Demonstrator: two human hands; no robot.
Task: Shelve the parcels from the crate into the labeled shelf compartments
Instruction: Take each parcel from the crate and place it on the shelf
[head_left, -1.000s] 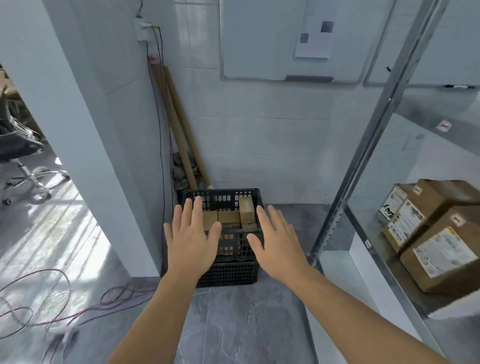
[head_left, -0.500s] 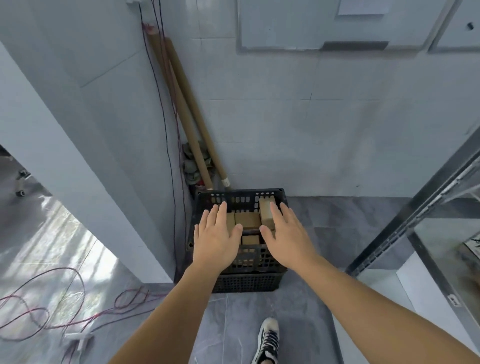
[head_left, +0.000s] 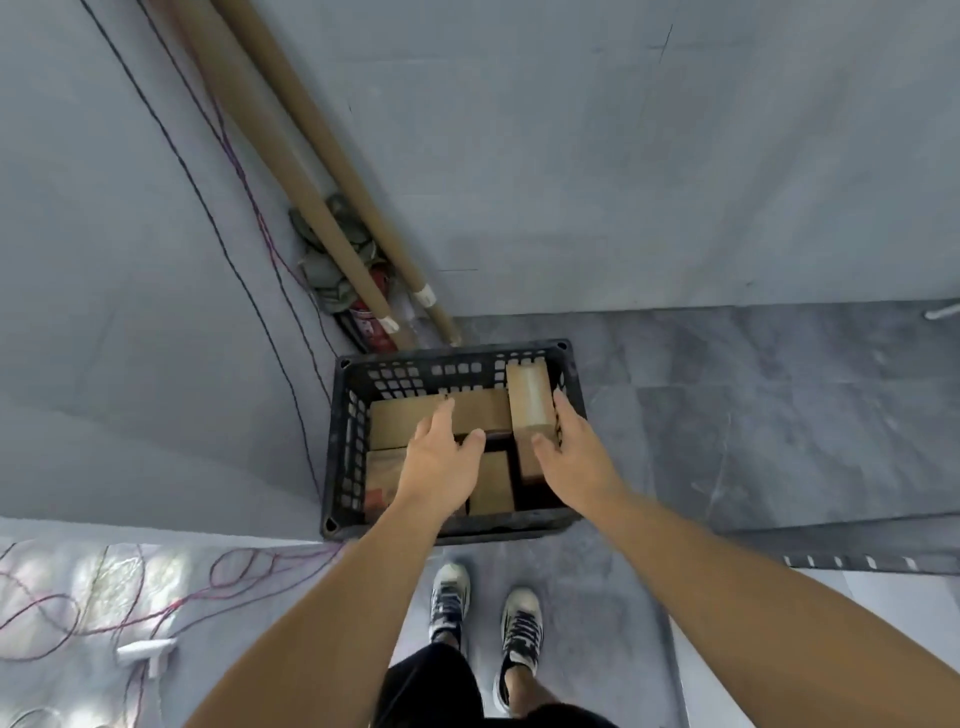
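A black crate (head_left: 340, 447) is seen on the floor in a corner, with several brown parcels (head_left: 400, 423) packed inside. Both hands are lowered into it. The left hand (head_left: 439, 457) is spread, fingers loosely apart, over the flat parcels in the middle. The right hand (head_left: 569, 460) is opened around an upright parcel (head_left: 529, 402) at the crate's right side, fingers along its outer face and thumb near its front edge; whether contact is made cannot be told. Nothing is yet gripped.

A slip is judged the main risk: if the upright parcel is pinched only near its top, it may tilt and catch on the crate wall or on the neighbouring parcels. The fingers could also be squeezed in the narrow gap beside the wall. Loose cables (head_left: 156, 597) lie on the floor to the left, where a foot might be snagged when turning away.
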